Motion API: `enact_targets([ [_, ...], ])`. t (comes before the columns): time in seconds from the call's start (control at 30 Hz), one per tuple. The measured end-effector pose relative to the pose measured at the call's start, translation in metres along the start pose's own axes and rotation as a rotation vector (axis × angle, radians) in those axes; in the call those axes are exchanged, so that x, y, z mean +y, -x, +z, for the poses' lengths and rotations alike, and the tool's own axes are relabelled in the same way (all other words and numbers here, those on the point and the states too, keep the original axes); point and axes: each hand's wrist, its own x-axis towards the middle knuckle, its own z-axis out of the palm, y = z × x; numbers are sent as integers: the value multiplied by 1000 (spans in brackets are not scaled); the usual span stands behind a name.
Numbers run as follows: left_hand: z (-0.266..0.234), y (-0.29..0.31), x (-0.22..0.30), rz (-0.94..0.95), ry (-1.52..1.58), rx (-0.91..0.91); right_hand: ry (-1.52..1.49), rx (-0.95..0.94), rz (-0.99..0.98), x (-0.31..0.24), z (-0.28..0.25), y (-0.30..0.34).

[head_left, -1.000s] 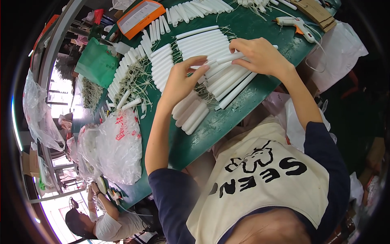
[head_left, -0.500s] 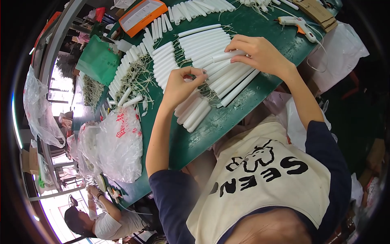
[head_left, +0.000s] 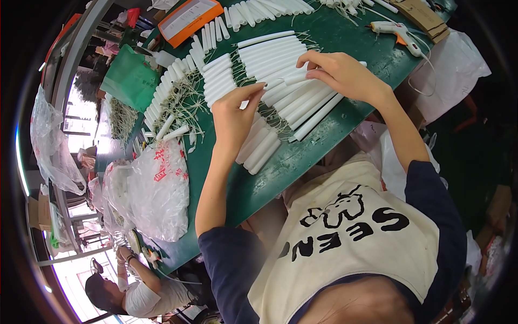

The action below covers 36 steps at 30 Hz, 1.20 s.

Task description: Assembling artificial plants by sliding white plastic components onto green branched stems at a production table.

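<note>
Rows of white tubes point(head_left: 272, 53) with thin wires at their ends lie on the green table. My right hand point(head_left: 342, 73) is closed over the near part of a row, thumb and fingers on a white tube point(head_left: 295, 80) that points toward my left hand. My left hand point(head_left: 233, 113) is to its left, thumb and forefinger pinched together by the tube's left end. A small dark bit shows at those fingertips, too small to name. Beneath the left hand lie several thicker white tubes point(head_left: 263, 155). Loose wires point(head_left: 279, 127) stick out between the two groups.
A glue gun point(head_left: 396, 36) with a cord lies at the far right. An orange box point(head_left: 190, 21) and a green bag point(head_left: 129, 78) stand far left. Bundled wires point(head_left: 186, 97) and a clear plastic bag point(head_left: 159, 189) are on the left. Another person point(head_left: 135, 286) works at lower left.
My left hand has moved slightly up and away from me, its fingertips closer to the tube's end. My right hand has shifted a little, still on the white tube.
</note>
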Motion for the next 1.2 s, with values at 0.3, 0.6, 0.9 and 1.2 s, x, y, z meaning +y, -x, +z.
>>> enact_targets([
  [0.3,0,4,0,158,-294,16,-101,-10,6,-8,6,-2],
  [0.6,1,6,-1,-2,-5,59,6,-110,164,-16,12,-6],
  [0.9,-1,4,0,254,-205,108,-56,3,-15,-6,21,-3],
  [1.2,-1,8,-2,387,-322,101,-39,-132,190,-22,17,-7],
])
